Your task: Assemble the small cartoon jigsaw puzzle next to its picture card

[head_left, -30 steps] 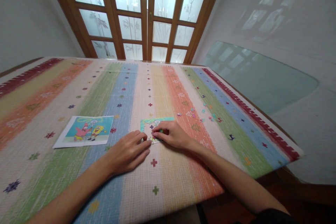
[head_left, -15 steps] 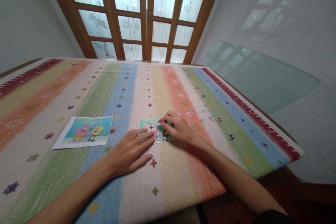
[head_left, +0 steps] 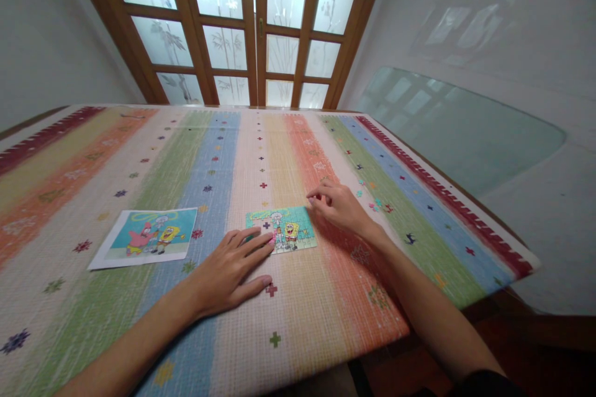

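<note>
A partly assembled cartoon jigsaw puzzle (head_left: 302, 232) lies flat on the cloth, its left part showing a gap where the tablecloth comes through. My left hand (head_left: 233, 263) rests palm down with the fingers spread, fingertips over the puzzle's lower left edge and hiding part of it. Just above the puzzle's upper right corner is my right hand (head_left: 339, 206), thumb and forefinger pinched; whatever is between them is too small to make out. Several loose puzzle pieces (head_left: 378, 203) lie scattered to the right of that hand.
Left of the puzzle lies a printed reference picture (head_left: 153, 232) with the same cartoon figures. A striped, patterned tablecloth (head_left: 288, 316) covers the table. Beyond its far edge stand wood-framed glass doors (head_left: 254, 31); a wall with a glass panel (head_left: 465, 124) runs along the right.
My right hand has moved right, off the puzzle, uncovering its right side and the yellow figure. My left hand has stayed nearly in place. The view has shifted slightly.
</note>
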The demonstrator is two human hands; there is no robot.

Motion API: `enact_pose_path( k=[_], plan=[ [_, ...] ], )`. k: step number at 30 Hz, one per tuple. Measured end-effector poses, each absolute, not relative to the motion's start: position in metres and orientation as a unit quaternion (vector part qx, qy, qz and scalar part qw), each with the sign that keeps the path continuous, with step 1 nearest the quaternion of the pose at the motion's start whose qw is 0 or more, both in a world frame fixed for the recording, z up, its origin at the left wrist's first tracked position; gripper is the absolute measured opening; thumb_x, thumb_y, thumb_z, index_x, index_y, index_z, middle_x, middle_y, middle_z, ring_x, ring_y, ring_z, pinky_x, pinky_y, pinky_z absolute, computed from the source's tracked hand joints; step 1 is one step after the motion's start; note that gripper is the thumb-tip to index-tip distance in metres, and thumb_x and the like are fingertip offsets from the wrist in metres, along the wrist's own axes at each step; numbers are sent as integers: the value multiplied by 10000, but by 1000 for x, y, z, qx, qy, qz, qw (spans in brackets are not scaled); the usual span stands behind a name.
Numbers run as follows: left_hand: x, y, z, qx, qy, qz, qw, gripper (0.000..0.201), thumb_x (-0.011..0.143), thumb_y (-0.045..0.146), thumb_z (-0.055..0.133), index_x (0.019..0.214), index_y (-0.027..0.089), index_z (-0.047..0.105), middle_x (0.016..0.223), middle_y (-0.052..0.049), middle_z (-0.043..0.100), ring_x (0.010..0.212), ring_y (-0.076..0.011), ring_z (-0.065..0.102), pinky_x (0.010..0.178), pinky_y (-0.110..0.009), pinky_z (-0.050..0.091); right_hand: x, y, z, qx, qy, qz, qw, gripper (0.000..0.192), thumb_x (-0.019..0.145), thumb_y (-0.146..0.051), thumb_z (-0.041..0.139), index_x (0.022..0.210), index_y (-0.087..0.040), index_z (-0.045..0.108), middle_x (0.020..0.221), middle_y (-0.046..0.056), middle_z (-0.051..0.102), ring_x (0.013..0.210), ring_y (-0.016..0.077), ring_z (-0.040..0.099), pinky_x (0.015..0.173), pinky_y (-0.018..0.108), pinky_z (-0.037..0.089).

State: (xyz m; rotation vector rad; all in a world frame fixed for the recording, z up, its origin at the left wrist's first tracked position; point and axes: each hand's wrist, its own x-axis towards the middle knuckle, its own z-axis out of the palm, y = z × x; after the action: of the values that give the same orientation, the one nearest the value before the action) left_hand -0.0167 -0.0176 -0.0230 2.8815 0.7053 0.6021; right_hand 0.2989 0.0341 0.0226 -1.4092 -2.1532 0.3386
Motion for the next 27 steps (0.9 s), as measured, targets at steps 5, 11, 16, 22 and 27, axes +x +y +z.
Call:
enact_pose_path(
  k=[5, 11, 16, 22, 27],
  plan=[
    [-16, -17, -24, 947, 237, 206, 64, 582, 1036, 429, 541, 1571, 240, 412, 1494, -112, 579, 1357, -339, 507, 1080, -521, 449, 334, 40, 40, -593, -736, 66, 319, 180, 897, -261, 598, 889, -210, 770, 854, 69, 729, 706, 189, 599, 722, 331, 451],
    [-16, -17, -24, 948, 236, 205, 58, 569, 1038, 429, 535, 1558, 226, 427, 1483, -123, 584, 1360, -341, 505, 1082, -521, 445, 379, 47, 47, -677, -670, 65, 298, 191, 853, -272, 610, 889, -216, 790, 894, 87, 769, 742, 226, 649, 744, 358, 486],
    [-17, -17, -24, 947, 238, 205, 65, 575, 1042, 419, 533, 1573, 240, 404, 1484, -108, 589, 1360, -334, 511, 1090, -524, 440, 411, 49, 44, -716, -650, 76, 241, 183, 817, -250, 629, 856, -213, 804, 771, 61, 750, 694, 230, 664, 681, 339, 485],
    [-17, -17, -23, 945, 246, 206, 68, 528, 1053, 388, 525, 1552, 247, 422, 1478, -91, 598, 1342, -324, 525, 1074, -525, 466, 416, 49, 37, -682, -686, 190, 168, 179, 819, -324, 675, 867, -216, 809, 652, 22, 708, 560, 172, 614, 568, 290, 459],
    [-16, -18, -22, 944, 244, 216, 51, 481, 1050, 372, 524, 1504, 219, 486, 1483, -100, 585, 1371, -319, 497, 1104, -515, 467, 391, 54, 28, -630, -723, 245, 141, 84, 794, -289, 749, 821, -225, 798, 765, 44, 764, 656, 178, 661, 657, 296, 494]
  ],
)
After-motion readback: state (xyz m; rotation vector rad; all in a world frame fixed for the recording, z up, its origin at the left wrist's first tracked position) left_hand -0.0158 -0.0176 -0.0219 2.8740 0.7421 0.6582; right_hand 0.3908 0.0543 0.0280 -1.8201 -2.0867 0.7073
